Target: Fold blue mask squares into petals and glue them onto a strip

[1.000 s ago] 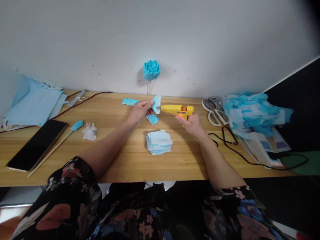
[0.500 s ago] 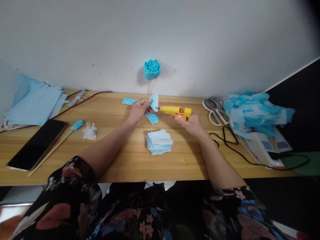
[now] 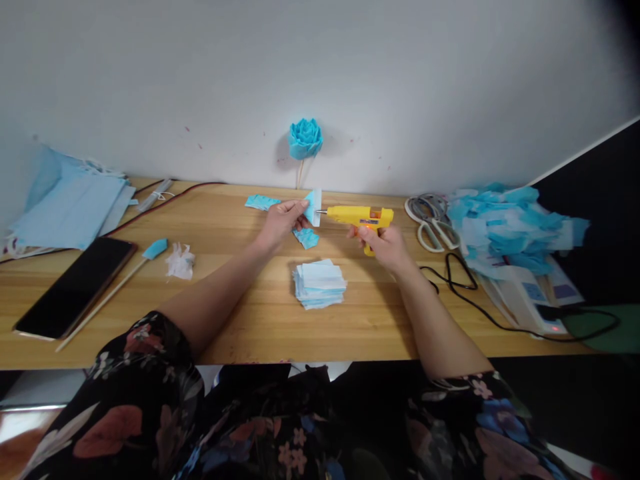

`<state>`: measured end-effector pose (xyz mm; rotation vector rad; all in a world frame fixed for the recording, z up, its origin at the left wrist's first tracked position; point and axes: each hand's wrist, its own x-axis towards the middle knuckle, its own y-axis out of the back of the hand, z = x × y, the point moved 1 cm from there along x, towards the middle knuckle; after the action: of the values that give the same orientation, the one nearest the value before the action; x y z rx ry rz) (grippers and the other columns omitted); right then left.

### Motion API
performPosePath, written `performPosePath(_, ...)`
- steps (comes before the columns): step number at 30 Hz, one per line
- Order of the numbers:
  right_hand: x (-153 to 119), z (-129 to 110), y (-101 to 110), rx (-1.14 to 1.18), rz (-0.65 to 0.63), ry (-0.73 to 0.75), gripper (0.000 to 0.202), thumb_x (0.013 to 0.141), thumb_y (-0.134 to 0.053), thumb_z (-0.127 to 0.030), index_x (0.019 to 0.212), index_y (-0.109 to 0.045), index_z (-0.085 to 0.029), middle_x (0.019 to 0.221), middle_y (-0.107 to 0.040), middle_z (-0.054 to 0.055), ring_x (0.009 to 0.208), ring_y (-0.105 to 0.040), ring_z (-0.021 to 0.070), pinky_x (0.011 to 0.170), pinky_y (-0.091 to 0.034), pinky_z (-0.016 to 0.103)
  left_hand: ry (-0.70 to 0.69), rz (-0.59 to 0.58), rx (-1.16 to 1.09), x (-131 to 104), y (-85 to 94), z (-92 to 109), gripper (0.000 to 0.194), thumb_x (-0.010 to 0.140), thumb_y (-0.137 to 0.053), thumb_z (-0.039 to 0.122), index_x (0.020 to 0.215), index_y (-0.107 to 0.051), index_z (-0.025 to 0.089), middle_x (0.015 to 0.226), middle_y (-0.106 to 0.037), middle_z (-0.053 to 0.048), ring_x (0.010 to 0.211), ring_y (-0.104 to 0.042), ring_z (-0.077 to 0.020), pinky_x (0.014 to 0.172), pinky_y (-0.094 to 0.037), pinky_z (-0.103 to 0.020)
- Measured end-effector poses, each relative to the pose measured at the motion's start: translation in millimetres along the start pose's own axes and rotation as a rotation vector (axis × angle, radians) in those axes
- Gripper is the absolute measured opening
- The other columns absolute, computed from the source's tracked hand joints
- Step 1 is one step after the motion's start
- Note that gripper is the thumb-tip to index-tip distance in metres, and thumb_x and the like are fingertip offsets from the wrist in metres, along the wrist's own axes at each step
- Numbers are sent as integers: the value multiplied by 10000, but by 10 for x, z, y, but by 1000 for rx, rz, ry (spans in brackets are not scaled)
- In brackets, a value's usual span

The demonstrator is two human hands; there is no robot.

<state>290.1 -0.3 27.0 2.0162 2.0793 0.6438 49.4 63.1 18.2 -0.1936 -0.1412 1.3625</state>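
Note:
Pinched in my left hand is a small blue and white fabric piece, its pale edge facing right. My right hand is wrapped round the grip of a yellow hot glue gun, whose metal nozzle points left at that edge; whether it touches cannot be made out. Crinkled blue strips lie beside and under my left hand. Nearer to me sits a stack of cut blue and white pieces. Behind, a blue fabric rose on a thin stick stands against the wall.
At left lie face masks, a phone, a stick with a blue tip and a crumpled white scrap. At right are scissors, a heap of blue scraps, a power strip and a black cable.
The glue gun has shifted slightly right and up in my right hand, and it is more level. The fabric piece in my left hand has turned a little and moved slightly right.

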Motion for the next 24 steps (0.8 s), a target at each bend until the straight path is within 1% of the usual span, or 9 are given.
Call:
performPosePath(3, 6, 18, 1, -7, 19, 1, 607, 826, -633, -788, 792, -765, -196, 637, -611, 3, 572, -531, 121, 552, -413, 250, 2, -12, 2, -4, -5, 7, 432, 906, -782, 420, 594, -642, 155, 520, -624, -1, 467, -539, -73, 509, -413, -193)
performPosePath(7, 18, 36, 5, 33, 70, -10, 631, 797, -642, -812, 732, -720, -190, 716, -659, 25, 578, -534, 114, 550, -415, 250, 9, -44, -21, 2, -3, -6, 411, 923, -767, 388, 610, -657, 148, 523, -631, -4, 459, -534, -70, 497, -405, -190)
performPosePath(14, 23, -14, 4, -24, 77, -11, 569, 800, -658, -743, 633, -647, -199, 599, -595, 8, 551, -514, 123, 540, -399, 259, 5, -63, -30, 5, 10, -26, 403, 906, -783, 412, 626, -672, 144, 529, -638, -9, 474, -549, -75, 503, -413, -193)
performPosePath(20, 33, -27, -4, -48, 111, -31, 546, 771, -661, -721, 587, -577, -213, 590, -601, 18, 543, -516, 132, 540, -395, 273, 13, -64, -45, 0, 5, -22, 395, 916, -775, 390, 622, -677, 145, 528, -642, -10, 470, -549, -73, 503, -416, -191)
performPosePath(24, 25, -38, 1, -89, 122, -30, 542, 775, -654, -699, 551, -523, -223, 571, -564, 14, 539, -495, 130, 543, -382, 281, 17, -65, -37, 2, 7, -24, 398, 906, -785, 411, 629, -679, 145, 528, -643, -9, 468, -553, -74, 501, -419, -192)
